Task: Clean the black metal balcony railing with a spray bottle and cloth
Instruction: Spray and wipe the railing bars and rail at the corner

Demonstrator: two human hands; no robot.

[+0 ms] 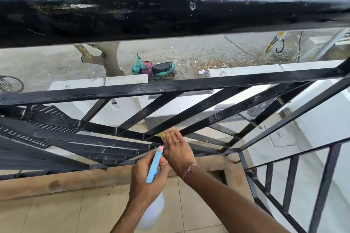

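Street and parked scooter [154,69] below, black railing [170,11] up close, left hand [146,179] gripping blue spray bottle [154,164], right hand [177,149] flat, fingers straight, pressing yellow cloth [161,134] onto a lower bar.

Down on the grey street beyond, a teal scooter [157,69] with a black seat stands parked, a maroon bag on its footboard. Just left of it rises a pale forked tree trunk [108,56], and at the far left edge shows part of a bicycle wheel [11,83]. Nearer, beige floor tiles [56,213] meet a brown curb [75,179].
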